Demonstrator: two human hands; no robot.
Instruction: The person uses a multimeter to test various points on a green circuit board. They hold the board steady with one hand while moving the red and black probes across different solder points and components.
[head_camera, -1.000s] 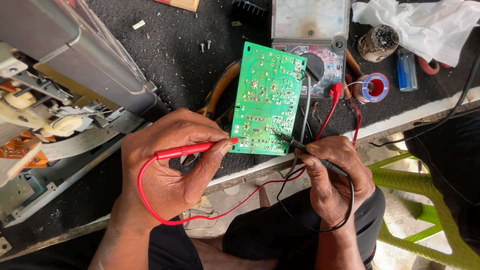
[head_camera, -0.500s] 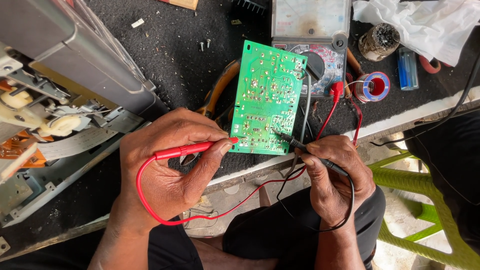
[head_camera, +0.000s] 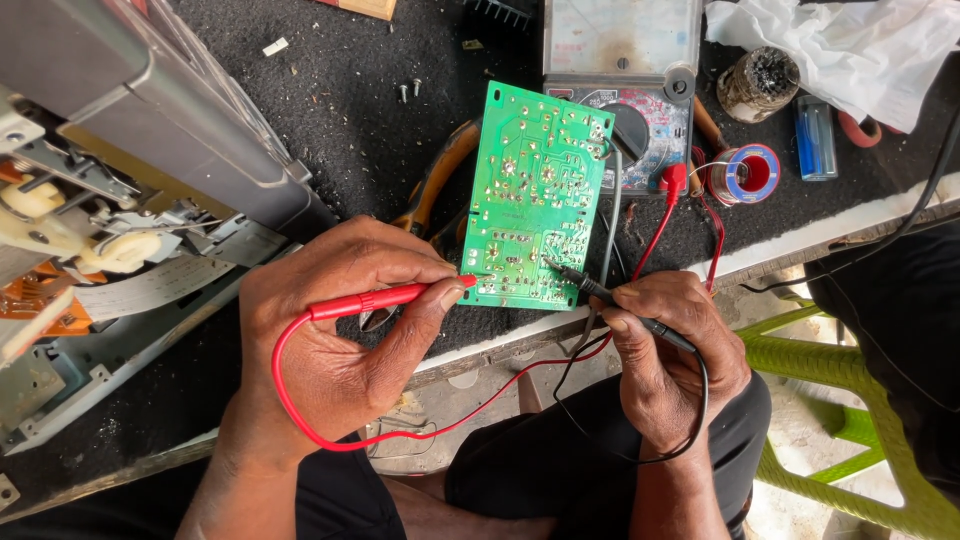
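A green circuit board (head_camera: 535, 190) lies solder-side up on the dark bench mat, in the middle of the view. My left hand (head_camera: 345, 330) grips a red test probe (head_camera: 385, 297) whose tip touches the board's lower left edge. My right hand (head_camera: 670, 355) pinches a black test probe (head_camera: 590, 288), its tip resting on the solder joints at the board's lower right. Red and black leads loop from both probes below the bench edge. An analogue multimeter (head_camera: 625, 70) lies just behind the board, with the red lead plugged in at its right.
An opened grey appliance chassis (head_camera: 110, 190) with ribbon cables fills the left. Orange-handled pliers (head_camera: 435, 180) lie under the board's left side. A solder spool (head_camera: 745, 172), a blue lighter (head_camera: 815, 138), a tin and a white cloth (head_camera: 850, 45) sit at right. A green plastic chair (head_camera: 850, 370) stands lower right.
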